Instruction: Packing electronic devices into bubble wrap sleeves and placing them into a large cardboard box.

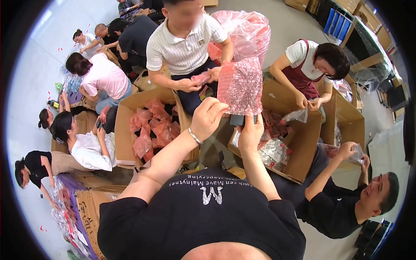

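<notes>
1. At the centre of the head view, the person's left hand (pixel 208 116) is pinching the lower left corner of a pink bubble-wrap bag (pixel 241 85), fingers closed on its edge
2. Just below the bag, the right hand (pixel 251 132) is gripping a small dark flat object (pixel 237 120) and holding it at the bag's bottom edge; what the object is cannot be told
3. Both hands are being held up close together in front of the chest, above the gap between two boxes
4. To the left, an open cardboard box (pixel 123 130) is holding a heap of filled pink bags (pixel 154 125)
5. To the right, another cardboard box (pixel 303 143) is holding clear packets with red and dark pieces (pixel 274 151)
6. Opposite, a person in a striped white polo (pixel 184 41) is sitting and handling a small pink bag (pixel 201 78) with both hands
7. At the right, a person in a maroon apron (pixel 299 76) is working a clear plastic bag (pixel 297 115)
</notes>
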Demonstrator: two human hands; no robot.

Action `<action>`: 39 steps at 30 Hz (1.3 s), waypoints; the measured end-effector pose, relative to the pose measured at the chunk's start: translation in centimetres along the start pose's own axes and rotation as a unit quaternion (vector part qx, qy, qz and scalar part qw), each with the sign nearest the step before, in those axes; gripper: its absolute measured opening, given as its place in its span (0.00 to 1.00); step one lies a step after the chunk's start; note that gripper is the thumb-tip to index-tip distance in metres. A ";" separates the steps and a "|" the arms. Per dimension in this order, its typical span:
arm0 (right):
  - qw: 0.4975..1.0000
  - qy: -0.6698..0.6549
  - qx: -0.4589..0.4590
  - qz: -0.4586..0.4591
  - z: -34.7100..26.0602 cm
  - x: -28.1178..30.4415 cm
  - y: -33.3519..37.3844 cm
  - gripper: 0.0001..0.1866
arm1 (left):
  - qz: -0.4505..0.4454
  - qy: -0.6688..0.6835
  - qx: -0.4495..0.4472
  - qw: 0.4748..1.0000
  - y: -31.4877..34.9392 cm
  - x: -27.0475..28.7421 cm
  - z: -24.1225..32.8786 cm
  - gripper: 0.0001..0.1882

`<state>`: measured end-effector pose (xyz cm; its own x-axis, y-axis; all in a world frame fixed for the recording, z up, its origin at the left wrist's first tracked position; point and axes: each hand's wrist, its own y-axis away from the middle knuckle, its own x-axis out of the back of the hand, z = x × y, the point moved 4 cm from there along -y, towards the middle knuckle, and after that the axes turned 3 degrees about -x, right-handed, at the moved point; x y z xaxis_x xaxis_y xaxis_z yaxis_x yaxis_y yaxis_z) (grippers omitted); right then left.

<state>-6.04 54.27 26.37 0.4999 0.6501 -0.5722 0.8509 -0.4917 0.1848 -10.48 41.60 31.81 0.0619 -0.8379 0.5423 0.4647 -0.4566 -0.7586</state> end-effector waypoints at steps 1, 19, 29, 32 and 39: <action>0.999 -0.038 -0.011 0.003 -0.5 -0.6 0.3 0.08 | 0.025 -0.014 0.036 0.999 0.1 -0.2 -0.5 0.14; 0.999 0.046 0.023 -0.007 -0.3 -0.3 -0.3 0.06 | 0.017 0.037 0.041 0.998 -1.1 -1.7 2.0 0.12; 0.964 -0.256 -0.006 0.072 -0.1 5.5 -1.8 0.06 | -0.050 0.107 0.086 0.989 1.7 -3.0 4.5 0.12; 0.988 -0.099 0.118 0.026 -2.0 5.7 -0.2 0.12 | -0.036 0.088 0.054 0.994 0.9 -2.2 4.7 0.15; 0.988 -0.087 0.130 -0.014 -3.9 3.9 1.7 0.14 | 0.133 0.327 0.221 0.909 -3.7 0.3 2.6 0.18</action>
<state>-2.00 58.19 27.56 0.4224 0.5669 -0.7073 0.7821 -0.6223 -0.0316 -9.85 43.85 35.70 -0.2475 -0.9656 -0.0792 0.8289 -0.1687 -0.5333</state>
